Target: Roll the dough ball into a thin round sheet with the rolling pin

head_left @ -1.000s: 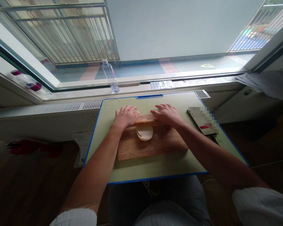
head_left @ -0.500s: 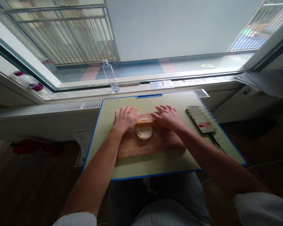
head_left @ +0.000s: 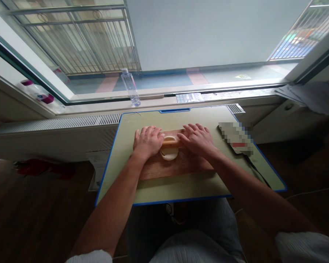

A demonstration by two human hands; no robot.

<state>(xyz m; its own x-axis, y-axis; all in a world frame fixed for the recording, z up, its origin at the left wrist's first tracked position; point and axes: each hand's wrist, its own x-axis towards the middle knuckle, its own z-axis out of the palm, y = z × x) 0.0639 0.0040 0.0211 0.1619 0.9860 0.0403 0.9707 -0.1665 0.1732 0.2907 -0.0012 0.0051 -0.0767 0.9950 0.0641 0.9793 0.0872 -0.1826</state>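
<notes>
A round, flat piece of pale dough (head_left: 170, 155) lies on a wooden board (head_left: 178, 168). Across its upper part rests a wooden rolling pin (head_left: 172, 144), with dough showing on both the far and near sides. My left hand (head_left: 148, 141) presses on the pin's left end, fingers reaching over it. On the right end lies my right hand (head_left: 198, 140), its thumb pointing inward along the pin. Both palms cover the ends of the pin. A fold or crease shows at the dough's left edge.
The board sits on a small pale table (head_left: 159, 195) with a blue rim. A phone-like device (head_left: 235, 138), partly pixelated, lies to the right with a black strap (head_left: 257, 171). A clear bottle (head_left: 131, 87) stands on the windowsill behind, and a purple-capped bottle (head_left: 38, 92) is at left.
The rolling pin and both hands have come slightly toward me over the dough. The whole view has shifted a little. Both hands stay on the pin.
</notes>
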